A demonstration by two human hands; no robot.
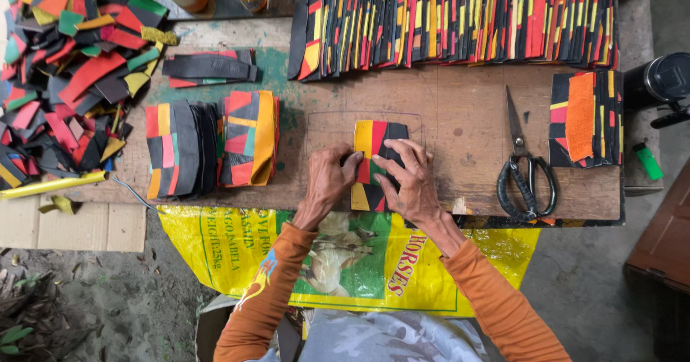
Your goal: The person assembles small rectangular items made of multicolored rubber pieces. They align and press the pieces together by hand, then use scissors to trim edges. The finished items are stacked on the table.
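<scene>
- Patchwork panel (375,162) of yellow, red, black and green strips lies flat on the wooden workbench (460,117), near its front edge and roughly at the middle, directly under your two hands.
- Your left hand (329,179) rests on the panel's left edge, fingers curled down and pressing on the yellow strip; it pins the piece rather than closing around it.
- Your right hand (408,179) lies spread over the panel's right half, fingertips on the black and green part, flat and pressing, with nothing clasped in it.
- Both your sleeves are orange, and your forearms cross the yellow printed sack (215,240) that hangs over the front of the bench.
- To the left of your hands stand two bundles: a stack of patchwork pieces (180,150) set on edge, and just beside it a folded bundle (250,138) in orange, red and black.
- Black-handled scissors (523,168) lie to the right of your right hand, blades pointing away from you, apart from the panel.
- Further right sits a small pile (586,117) with an orange piece on top, and a green lighter (649,162) lies just beyond the bench's edge.
- Along the far side of the bench runs a long row of finished panels (460,20), overlapping one another.
- Loose offcuts (68,67) in red, black, green and orange are heaped at the far left.
</scene>
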